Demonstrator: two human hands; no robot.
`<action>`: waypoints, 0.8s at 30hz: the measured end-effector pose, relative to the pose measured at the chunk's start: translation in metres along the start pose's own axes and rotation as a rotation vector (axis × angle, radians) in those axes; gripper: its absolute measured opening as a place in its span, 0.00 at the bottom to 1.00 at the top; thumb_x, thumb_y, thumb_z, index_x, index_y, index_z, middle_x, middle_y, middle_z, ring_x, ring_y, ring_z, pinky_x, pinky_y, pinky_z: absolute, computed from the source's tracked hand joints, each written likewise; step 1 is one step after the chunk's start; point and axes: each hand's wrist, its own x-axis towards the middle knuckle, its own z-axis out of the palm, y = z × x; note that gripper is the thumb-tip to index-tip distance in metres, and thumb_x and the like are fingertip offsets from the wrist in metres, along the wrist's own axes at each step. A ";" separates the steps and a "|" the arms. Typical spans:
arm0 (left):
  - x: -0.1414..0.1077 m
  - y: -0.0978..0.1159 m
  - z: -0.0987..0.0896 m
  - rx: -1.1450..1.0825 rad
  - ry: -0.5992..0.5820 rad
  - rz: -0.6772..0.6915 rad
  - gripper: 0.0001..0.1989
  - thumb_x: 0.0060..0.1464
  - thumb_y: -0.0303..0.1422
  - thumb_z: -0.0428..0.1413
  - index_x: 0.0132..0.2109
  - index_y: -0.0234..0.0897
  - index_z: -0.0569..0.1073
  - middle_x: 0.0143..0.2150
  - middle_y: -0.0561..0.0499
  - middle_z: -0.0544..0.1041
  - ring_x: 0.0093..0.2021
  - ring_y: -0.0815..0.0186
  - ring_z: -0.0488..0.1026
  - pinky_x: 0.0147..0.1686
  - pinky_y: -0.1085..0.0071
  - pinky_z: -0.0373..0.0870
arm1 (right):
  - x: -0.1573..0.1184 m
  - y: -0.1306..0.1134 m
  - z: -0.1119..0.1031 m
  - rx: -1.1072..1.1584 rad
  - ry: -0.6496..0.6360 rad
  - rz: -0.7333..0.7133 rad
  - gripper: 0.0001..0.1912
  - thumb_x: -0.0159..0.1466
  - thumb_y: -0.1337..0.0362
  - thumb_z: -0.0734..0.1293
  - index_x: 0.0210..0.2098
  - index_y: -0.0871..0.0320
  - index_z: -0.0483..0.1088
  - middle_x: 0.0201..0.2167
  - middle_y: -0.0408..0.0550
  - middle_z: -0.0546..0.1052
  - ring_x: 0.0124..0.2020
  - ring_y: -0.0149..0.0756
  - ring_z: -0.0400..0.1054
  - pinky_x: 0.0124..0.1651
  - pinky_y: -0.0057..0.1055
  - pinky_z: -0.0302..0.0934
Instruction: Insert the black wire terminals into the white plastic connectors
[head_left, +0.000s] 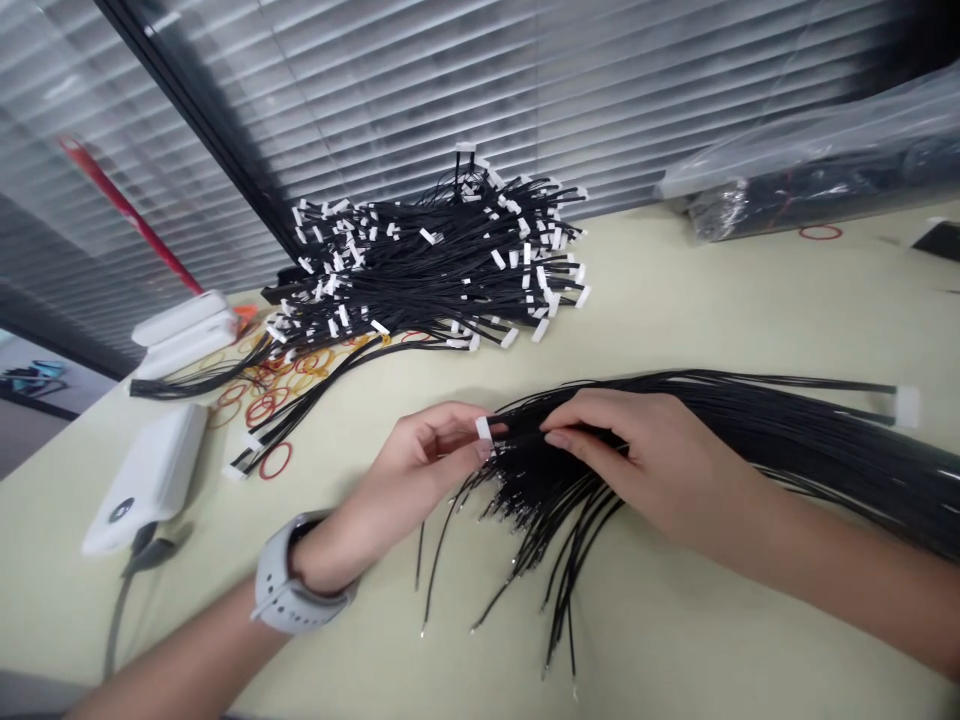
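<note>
Connector and wires pinched close together over the worktop [675,650].
Left hand [420,462] grips a white connector [484,429]; right hand [649,440] pinches black wires [757,430] just beside it. Crowded loose ends [517,500] could snag or tangle.

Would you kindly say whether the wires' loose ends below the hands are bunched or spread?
Partly spread: several black wires fan apart over the table, while others cluster together.

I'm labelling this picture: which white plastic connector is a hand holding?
The small white rectangular connector pinched in the left hand; other white connectors, mostly on the heaped black cables, lie untouched.
</note>
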 end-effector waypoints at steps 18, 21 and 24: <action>0.000 -0.001 0.000 -0.109 -0.062 0.012 0.05 0.52 0.24 0.57 0.38 0.35 0.73 0.35 0.55 0.78 0.34 0.76 0.72 0.36 0.82 0.66 | 0.001 -0.001 -0.003 -0.060 0.026 0.031 0.10 0.63 0.64 0.60 0.26 0.55 0.68 0.22 0.37 0.72 0.20 0.23 0.60 0.25 0.24 0.52; 0.000 -0.002 -0.001 -0.105 -0.071 0.006 0.06 0.53 0.25 0.57 0.39 0.37 0.74 0.36 0.56 0.77 0.35 0.77 0.71 0.37 0.83 0.66 | 0.002 0.000 -0.004 -0.091 0.041 0.003 0.10 0.63 0.64 0.60 0.27 0.56 0.68 0.23 0.37 0.72 0.21 0.23 0.61 0.26 0.24 0.52; 0.001 -0.003 -0.002 -0.109 -0.080 0.013 0.06 0.53 0.24 0.57 0.39 0.38 0.75 0.34 0.58 0.77 0.32 0.79 0.70 0.35 0.85 0.65 | 0.002 0.000 -0.004 -0.127 0.043 -0.023 0.09 0.63 0.65 0.60 0.27 0.56 0.67 0.25 0.37 0.72 0.24 0.24 0.62 0.26 0.24 0.52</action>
